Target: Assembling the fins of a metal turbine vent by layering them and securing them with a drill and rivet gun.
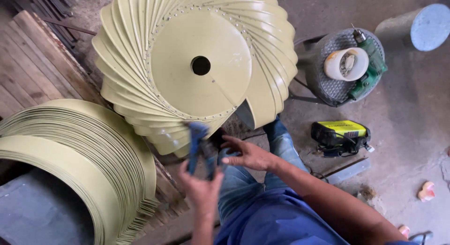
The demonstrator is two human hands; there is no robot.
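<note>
Ventilator turbine [197,62], pale green, rests tilted before the seated worker, nearly all curved blades riveted on; one gap shows at its lower edge. Left hand [202,189] clasps blue hand riveter [199,149]; right hand [246,153], fingers spread, hovers beside it.

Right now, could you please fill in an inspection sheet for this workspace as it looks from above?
Surface: bare concrete floor, dusty; wooden planks at upper left.
Job's things: pale yellow finned ventilator with central hole; blue riveter at its lower rim.
Clutter: stack of curved yellow blades; green drill and tape roll on a round stool; yellow and black box; grey cylinder.
Grippers: left hand grips the riveter; right hand beside its handles, open.
Cables: black leads at the box.
Surroundings: nothing seen.
</note>
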